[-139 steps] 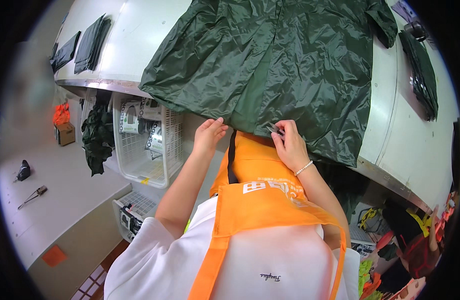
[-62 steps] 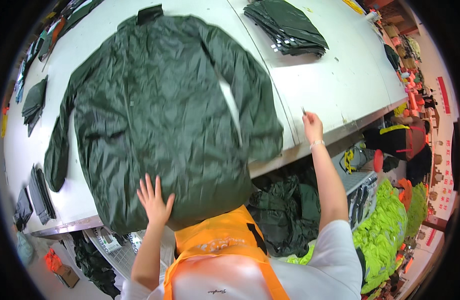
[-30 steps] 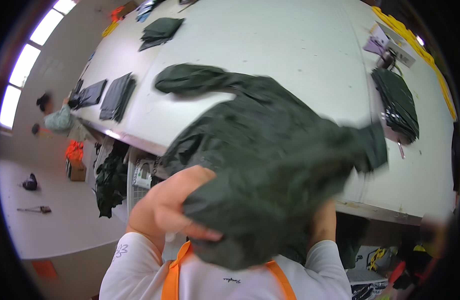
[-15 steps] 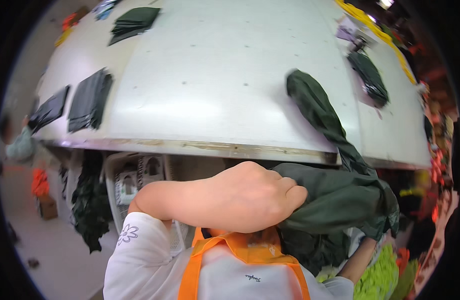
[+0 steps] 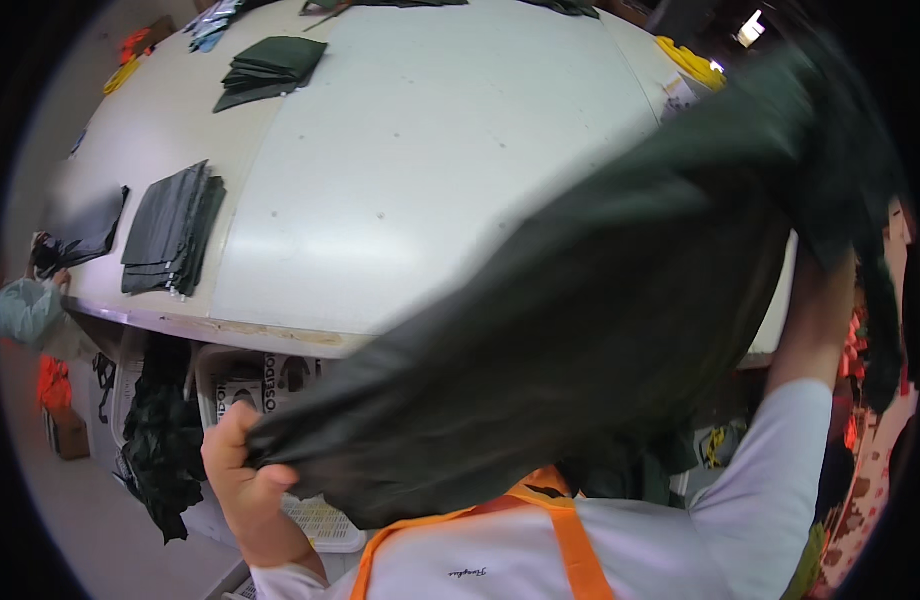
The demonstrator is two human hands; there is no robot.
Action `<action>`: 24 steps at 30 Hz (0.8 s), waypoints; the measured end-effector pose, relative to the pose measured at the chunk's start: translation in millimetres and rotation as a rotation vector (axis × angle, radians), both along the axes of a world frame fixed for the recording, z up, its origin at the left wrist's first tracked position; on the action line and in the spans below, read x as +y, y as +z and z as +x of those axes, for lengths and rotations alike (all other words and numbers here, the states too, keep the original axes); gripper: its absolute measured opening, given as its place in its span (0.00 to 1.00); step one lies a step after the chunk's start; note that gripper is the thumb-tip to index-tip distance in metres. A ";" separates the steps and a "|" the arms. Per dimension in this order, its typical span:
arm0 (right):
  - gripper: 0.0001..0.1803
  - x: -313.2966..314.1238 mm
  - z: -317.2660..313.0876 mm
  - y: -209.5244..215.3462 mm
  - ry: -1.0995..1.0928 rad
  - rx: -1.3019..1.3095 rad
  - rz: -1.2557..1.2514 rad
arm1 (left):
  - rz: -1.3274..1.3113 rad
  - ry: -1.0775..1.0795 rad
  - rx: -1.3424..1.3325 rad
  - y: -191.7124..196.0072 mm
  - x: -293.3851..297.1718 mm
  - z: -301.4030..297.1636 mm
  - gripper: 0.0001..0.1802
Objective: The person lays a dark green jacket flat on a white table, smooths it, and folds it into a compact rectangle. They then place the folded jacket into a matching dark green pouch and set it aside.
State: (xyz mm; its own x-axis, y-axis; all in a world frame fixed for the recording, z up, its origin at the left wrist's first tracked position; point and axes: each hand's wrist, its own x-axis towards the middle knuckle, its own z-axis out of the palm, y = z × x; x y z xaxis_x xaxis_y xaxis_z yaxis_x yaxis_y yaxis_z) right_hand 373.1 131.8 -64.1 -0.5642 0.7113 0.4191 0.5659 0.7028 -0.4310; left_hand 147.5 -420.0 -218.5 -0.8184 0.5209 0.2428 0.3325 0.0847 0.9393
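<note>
A dark green jacket [image 5: 620, 300] is stretched in the air between my two hands, blurred with motion, above the near edge of the white table [image 5: 420, 170]. My left hand [image 5: 242, 470] is low at the front left, fingers closed on one end of the jacket. My right arm is raised at the right; my right hand [image 5: 825, 270] is mostly hidden behind the cloth it grips at the upper end.
Stacks of folded dark garments lie on the table at the left [image 5: 170, 230] and far left [image 5: 270, 70]. A white wire basket [image 5: 270, 380] and a hanging dark cloth [image 5: 165, 440] sit under the table edge. Another person's sleeve [image 5: 25, 310] shows at the far left.
The jacket, bunched against my chest half a second ago, is now pulled out wide between my hands. My right hand has risen to the right; my left has dropped low.
</note>
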 end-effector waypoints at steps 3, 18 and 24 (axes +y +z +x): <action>0.34 -0.5 -204.3 -34.6 0.331 0.059 -0.048 | 0.027 0.152 -0.073 -29.2 -28.1 -15.4 0.30; 0.46 -76.7 -177.1 -428.9 0.273 -0.594 -0.208 | -1.165 0.234 0.356 -292.5 84.7 -171.1 0.39; 0.44 61.5 -209.2 -455.7 0.334 -0.563 0.008 | -1.182 0.249 0.278 -293.4 104.0 -137.7 0.41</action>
